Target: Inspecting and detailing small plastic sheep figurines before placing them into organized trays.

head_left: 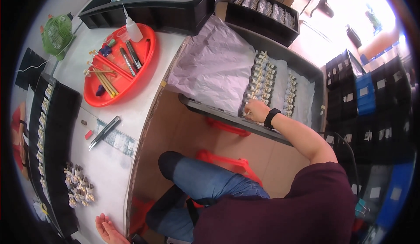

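Note:
My right hand (pixel 256 111), with a black watch (pixel 271 118) on the wrist, reaches into a grey crate (pixel 306 66) and rests on rows of small cream-coloured pieces (pixel 262 80) laid on white paper. Its fingertips are curled down among the pieces and hidden, so I cannot tell whether they hold one. Pale lilac tissue paper (pixel 214 64) covers the crate's left part. My left hand (pixel 107 228) lies on the near edge of the white table (pixel 109 165), fingers apart, holding nothing. A cluster of small figures (pixel 78 187) stands just beyond it.
A red round tray (pixel 148 69) with brushes, pens and a squeeze bottle (pixel 132 27) sits on the table. A green fan (pixel 57 34) stands at the far left, two dark pens (pixel 104 132) mid-table. Black crates (pixel 267 10) lie beyond, stacked bins (pixel 372 99) to the right, a red stool (pixel 227 161) underneath.

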`<state>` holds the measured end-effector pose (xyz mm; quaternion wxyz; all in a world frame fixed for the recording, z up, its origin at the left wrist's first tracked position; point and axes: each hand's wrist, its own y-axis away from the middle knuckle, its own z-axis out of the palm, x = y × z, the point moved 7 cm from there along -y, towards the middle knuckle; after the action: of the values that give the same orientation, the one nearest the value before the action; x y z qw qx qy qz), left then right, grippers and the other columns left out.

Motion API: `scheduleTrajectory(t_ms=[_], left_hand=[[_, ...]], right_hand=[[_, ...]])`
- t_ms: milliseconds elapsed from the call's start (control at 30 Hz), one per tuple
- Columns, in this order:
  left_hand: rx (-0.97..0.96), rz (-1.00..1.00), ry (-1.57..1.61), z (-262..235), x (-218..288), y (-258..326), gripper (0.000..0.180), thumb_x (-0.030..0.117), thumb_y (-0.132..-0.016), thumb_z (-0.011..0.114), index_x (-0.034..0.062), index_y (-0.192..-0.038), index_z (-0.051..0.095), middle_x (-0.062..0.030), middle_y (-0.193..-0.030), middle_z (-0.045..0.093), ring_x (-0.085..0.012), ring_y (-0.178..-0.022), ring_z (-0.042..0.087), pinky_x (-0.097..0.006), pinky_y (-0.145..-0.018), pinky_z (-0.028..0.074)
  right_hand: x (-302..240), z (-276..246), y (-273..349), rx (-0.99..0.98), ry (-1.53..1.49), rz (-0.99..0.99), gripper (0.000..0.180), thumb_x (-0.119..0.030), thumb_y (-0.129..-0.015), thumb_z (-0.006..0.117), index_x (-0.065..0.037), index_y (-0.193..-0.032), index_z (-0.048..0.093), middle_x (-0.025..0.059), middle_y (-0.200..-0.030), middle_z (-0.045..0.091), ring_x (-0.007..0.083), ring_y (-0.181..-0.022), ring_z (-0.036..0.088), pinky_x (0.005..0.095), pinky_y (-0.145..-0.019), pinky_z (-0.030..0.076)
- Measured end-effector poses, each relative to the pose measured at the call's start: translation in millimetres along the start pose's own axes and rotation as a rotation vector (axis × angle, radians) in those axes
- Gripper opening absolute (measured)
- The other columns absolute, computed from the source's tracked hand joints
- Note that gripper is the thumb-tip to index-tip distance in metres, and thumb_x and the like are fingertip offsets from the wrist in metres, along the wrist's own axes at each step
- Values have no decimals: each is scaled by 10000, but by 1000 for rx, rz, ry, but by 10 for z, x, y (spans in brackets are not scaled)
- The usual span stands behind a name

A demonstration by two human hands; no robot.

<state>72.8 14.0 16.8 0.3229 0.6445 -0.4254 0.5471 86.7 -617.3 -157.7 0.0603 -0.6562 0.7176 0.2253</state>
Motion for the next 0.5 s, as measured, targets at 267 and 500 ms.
scheduleTrajectory(t_ms=[267, 500], left_hand=[[32, -15, -24, 58, 63, 28, 254, 67, -879, 461, -66, -1095, 458, -173, -1045, 523, -239, -942, 523, -317, -839, 435], [52, -32, -11, 83, 80, 46, 251, 59, -880, 457, -72, -1093, 455, -170, -1046, 519, -235, -939, 522, -317, -848, 437]], right_hand=[[-90, -167, 168, 102, 18, 34, 170, -153, -688, 632, -72, -837, 618, 130, -859, 531, 311, -759, 568, 397, -672, 462], [81, -205, 196, 256, 24, 164, 250, -56, -714, 512, -35, -956, 566, 154, -893, 523, 320, -829, 552, 406, -711, 457]])
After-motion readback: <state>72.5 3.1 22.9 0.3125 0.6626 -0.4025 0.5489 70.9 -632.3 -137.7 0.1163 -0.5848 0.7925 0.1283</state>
